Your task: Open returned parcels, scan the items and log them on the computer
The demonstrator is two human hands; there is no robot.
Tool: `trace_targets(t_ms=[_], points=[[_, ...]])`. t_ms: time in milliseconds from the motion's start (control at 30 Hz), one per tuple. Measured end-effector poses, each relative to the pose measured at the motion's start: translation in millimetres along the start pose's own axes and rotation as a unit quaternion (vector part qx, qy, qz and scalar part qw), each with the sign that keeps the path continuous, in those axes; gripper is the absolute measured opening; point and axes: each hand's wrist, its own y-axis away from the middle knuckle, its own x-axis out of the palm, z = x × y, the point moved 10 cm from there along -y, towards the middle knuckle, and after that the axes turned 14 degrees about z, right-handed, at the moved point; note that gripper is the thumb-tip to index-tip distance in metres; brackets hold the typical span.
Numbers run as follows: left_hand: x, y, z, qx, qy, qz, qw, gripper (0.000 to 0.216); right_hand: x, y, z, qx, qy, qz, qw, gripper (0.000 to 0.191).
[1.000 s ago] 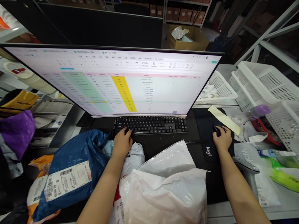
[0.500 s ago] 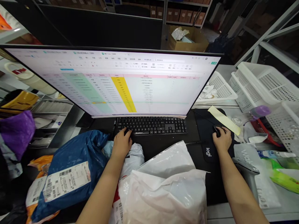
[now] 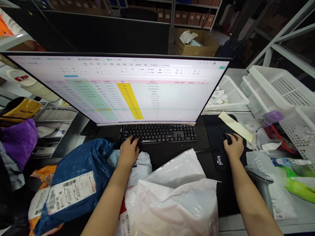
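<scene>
My left hand (image 3: 129,151) rests on the left end of a black keyboard (image 3: 159,132), fingers curled down onto the keys and holding nothing. My right hand (image 3: 233,147) is cupped over a black mouse (image 3: 228,137) on a dark mouse pad (image 3: 218,154). A wide monitor (image 3: 118,88) showing a spreadsheet with green and yellow columns stands behind the keyboard. A white plastic mailer bag (image 3: 174,196) lies between my forearms. A blue parcel bag (image 3: 73,183) with a shipping label lies to the left.
White mesh baskets (image 3: 278,88) stand at the right, beside a yellow paper strip (image 3: 235,125). A handheld scanner (image 3: 261,178) and a green packet (image 3: 299,188) lie at the right front. A purple bag (image 3: 18,141) and cluttered shelves sit left. A cardboard box (image 3: 197,41) stands behind.
Both hands stay where they were on the keyboard and the mouse. The view has tipped down slightly, so the monitor sits a little lower in the picture.
</scene>
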Motion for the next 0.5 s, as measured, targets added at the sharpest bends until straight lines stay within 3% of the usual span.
trace_targets(t_ms=[500], points=[[0.2,0.1,-0.7,0.004,-0.003,-0.002,1.0,0.043,-1.4,-0.1,1.1,0.003,-0.005,-0.005,1.0,0.041]])
